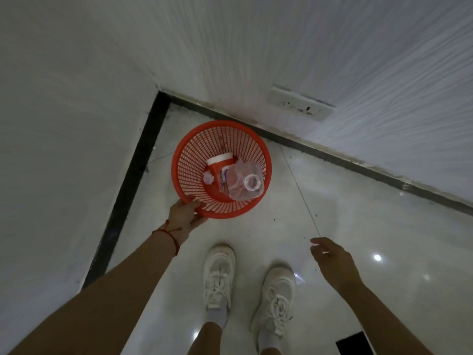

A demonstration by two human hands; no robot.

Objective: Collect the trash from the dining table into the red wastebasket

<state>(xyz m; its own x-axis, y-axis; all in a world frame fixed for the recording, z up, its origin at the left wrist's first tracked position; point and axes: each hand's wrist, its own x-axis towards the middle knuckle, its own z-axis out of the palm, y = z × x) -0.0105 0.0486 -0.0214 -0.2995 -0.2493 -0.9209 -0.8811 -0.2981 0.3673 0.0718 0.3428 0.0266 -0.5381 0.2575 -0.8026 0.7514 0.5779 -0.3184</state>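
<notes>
- In the centre of the frame, near the corner where two white walls meet, sits the red wastebasket [221, 169], a round mesh basket seen from above on a pale glossy tiled floor [358, 226].
- Inside it lie a clear plastic bottle [244, 184] with its open neck facing up, a red and white cup [219, 162] on its side just beside the bottle, and a small crumpled white scrap [208, 178] at the left of the basket's bottom.
- The left hand [184, 217] reaches in from the lower left and holds the basket's near rim; its fingers [197, 201] curl over the edge, thumb under the rim.
- A red string bracelet [169, 233] circles the left wrist.
- The right hand [330, 254] hangs at the right of the frame, well apart from the basket, holding nothing; its fingers [317, 242] are loosely spread and slightly bent.
- Two white laced sneakers [220, 275] stand at lower centre, toes pointing toward the basket.
- A black baseboard strip [133, 185] runs along the foot of both walls, meeting behind the basket.
- A white wall socket plate [299, 102] sits low on the right-hand wall, in the upper right of the frame.
- A dark rectangular patch [354, 344] shows at the bottom right edge; I cannot tell what it is.
</notes>
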